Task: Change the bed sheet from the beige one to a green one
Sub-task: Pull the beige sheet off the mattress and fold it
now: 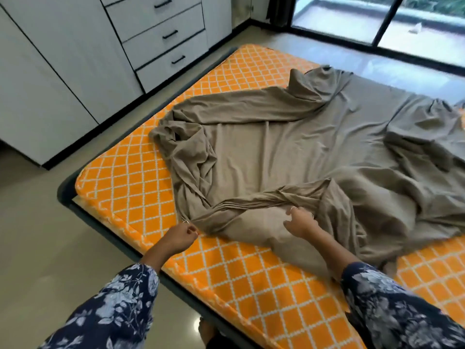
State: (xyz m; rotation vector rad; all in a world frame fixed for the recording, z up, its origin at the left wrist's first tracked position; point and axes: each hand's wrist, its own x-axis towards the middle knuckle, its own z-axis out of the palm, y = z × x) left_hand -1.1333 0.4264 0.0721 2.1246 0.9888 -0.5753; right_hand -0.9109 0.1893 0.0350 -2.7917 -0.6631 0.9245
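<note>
With your left hand (181,235) pinching the bunched edge of the beige sheet (289,147) at lower centre and your right hand (300,224) gripping a fold beside it (2 holds), gather the sheet toward you off the orange mattress (141,177), lifting evenly.

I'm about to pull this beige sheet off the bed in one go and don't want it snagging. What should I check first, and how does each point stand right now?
1. Left hand has hold of the beige sheet: ok, it pinches the near edge.
2. Right hand has hold: ok, fingers curl into a bunched fold.
3. Sheet freed from the near and left sides of the orange mattress: ok, the pattern shows bare there.
4. Far right corner freed: cannot tell, the sheet runs out of view.
5. Nothing lying on the sheet: ok in the visible part.
6. Green sheet at hand: cannot tell, none in view.
</note>
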